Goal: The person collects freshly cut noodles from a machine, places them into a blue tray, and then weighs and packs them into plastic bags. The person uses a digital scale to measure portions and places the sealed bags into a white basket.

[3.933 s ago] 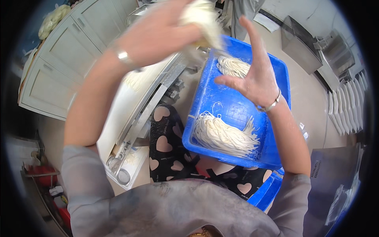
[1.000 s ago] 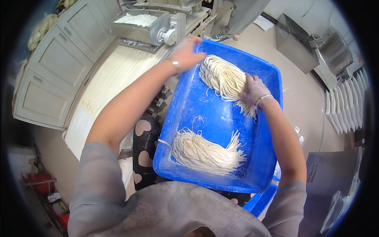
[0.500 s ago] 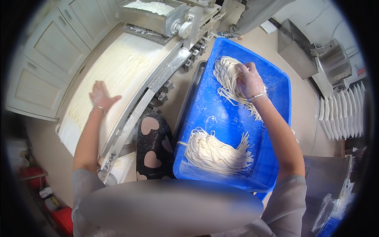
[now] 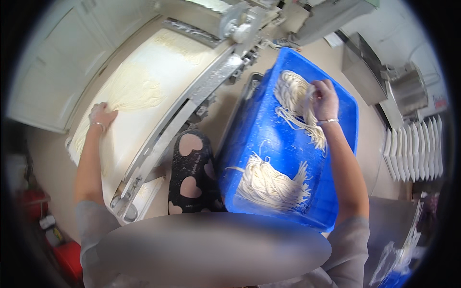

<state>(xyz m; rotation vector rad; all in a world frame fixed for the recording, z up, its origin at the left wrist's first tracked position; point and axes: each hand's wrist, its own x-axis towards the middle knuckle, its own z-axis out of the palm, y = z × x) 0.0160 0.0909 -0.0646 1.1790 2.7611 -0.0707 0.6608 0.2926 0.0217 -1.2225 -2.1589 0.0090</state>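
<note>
My left hand [image 4: 102, 115] is on the pale conveyor belt [image 4: 144, 122] of a noodle machine, its fingers curled in on a layer of fine dough strands [image 4: 137, 91]. The strands bunch at the fingers and fan out toward the machine's far end. Over the far right part of a blue plastic bin [image 4: 269, 144], my right hand [image 4: 325, 100] is closed on some noodles, which hang from it. Beside it in the bin lies a pile of floury noodles [image 4: 292, 91]. A second noodle bundle [image 4: 271, 185] rests at the bin's near end.
A metal rail [image 4: 192, 103] runs along the belt's right side. Between machine and bin is a dark cloth with pink hearts [image 4: 189, 168]. A person's grey trouser leg [image 4: 331, 24] shows at the back. White packets [image 4: 415, 149] stand in a row at right.
My left hand has drawn nearer along the belt, its spread fingers curling in and bunching the strands. My right hand has lifted some noodles off the far pile, shifting right.
</note>
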